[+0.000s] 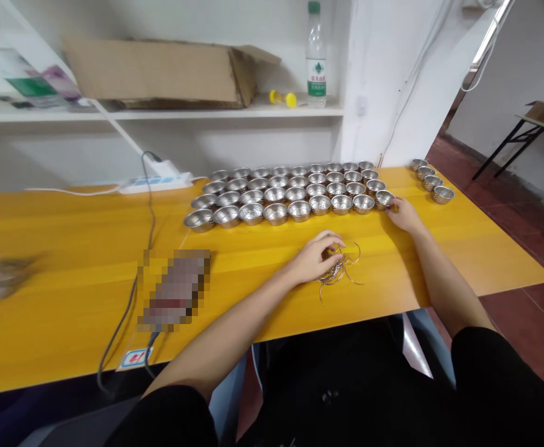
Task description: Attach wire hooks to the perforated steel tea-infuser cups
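My left hand (pixel 316 256) rests on a small pile of thin curved metal wires (pixel 333 274), its fingers curled closed around some of them; how many it holds is hidden. Farther off to the right, my right hand (pixel 405 215) pinches the rim of a small perforated metal strainer cup (pixel 384 198), which stands at the right end of the front row. Several rows of similar strainer cups (pixel 276 213) stretch leftward from it, open side up. At the table's right side, a short separate line of these cups (pixel 443 195) runs toward the back.
A blurred-out flat device (pixel 177 290) with a dark cable lies left on the yellow table (pixel 253 282). Behind it sits a white power strip (pixel 156 182). The shelf above bears a cardboard box (pixel 160 71), a water bottle (pixel 316 62) and a small yellow-ended object (pixel 283 98).
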Demonstrator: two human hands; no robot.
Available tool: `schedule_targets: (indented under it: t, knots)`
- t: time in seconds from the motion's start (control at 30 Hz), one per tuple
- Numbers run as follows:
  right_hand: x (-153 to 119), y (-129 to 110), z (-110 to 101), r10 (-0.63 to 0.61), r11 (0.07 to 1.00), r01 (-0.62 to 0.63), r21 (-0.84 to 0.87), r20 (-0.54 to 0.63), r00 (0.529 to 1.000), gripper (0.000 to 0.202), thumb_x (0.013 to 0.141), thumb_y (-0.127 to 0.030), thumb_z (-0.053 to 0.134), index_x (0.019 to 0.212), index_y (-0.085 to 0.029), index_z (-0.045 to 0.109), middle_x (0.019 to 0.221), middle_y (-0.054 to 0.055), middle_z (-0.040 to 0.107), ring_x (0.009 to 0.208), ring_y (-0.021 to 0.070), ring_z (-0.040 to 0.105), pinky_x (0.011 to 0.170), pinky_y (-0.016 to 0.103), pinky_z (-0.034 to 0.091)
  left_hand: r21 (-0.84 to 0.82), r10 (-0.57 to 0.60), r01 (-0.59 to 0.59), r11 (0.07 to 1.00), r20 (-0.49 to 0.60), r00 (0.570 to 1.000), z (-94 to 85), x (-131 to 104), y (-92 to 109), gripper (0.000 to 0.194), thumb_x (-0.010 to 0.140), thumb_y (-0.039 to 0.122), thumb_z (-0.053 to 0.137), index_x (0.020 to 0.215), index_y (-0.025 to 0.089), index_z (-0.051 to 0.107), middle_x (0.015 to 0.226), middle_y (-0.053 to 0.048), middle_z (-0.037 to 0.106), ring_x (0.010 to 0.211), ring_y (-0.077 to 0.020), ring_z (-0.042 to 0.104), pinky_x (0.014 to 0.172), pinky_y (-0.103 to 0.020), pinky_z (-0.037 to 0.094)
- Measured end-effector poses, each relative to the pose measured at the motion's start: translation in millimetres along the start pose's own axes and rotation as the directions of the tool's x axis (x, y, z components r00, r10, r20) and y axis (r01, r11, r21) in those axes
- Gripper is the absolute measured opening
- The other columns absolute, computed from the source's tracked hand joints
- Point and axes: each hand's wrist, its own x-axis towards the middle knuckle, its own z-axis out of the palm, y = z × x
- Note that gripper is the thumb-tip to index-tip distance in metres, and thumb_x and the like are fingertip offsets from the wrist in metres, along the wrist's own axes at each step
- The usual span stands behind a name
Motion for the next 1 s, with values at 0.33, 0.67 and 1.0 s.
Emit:
schedule_targets:
  t: [0.33,0.67,1.0]
  knots:
    - [-1.5,1.4,-12.5,0.238,0.967,-0.228,0.114,-0.078,0.968,0.030,0.094,-0.040,0.084,0.112,-0.016,0.088,0.119,0.017,0.090,0.121,0.0396,0.082,0.119,0.057,0.061,0.007,0.020,-0.020,1.000,-0.007,1.000,0.5,0.3,-0.7,0.022,0.110,0.037,0.070,0.129,0.026,0.075,0.141,-0.011,0.072,0.109,-0.0230,0.075,0.108,-0.051,0.066]
    - [-21.3,-62.7,2.7,-0.047,0.676,0.111,0.729,-0.108,0.993,0.071,0.083,-0.074,0.093,0.136,-0.029,0.078,0.135,0.011,0.086,0.131,0.0354,0.080,0.121,0.056,0.064,-0.035,-0.053,0.047,0.998,-0.168,0.984,5.1,-1.4,-4.2,0.079,0.108,0.043,0.077,0.175,0.033,0.038,0.163,-0.017,0.064,0.124,-0.0289,0.074,0.120,-0.058,0.062]
    - [-80.7,-132.2,47.7,-0.651,0.625,0.314,0.715,0.255,0.715,0.077,0.099,-0.061,0.089,0.166,-0.030,0.067,0.158,0.014,0.077,0.136,0.0374,0.078,0.125,0.061,0.062,0.030,-0.064,0.075,0.997,-0.266,0.962,4.0,1.9,-16.9,0.093,0.099,0.040,0.087,0.178,0.028,0.038,0.178,-0.022,0.057,0.167,-0.0449,0.057,0.144,-0.075,0.041]
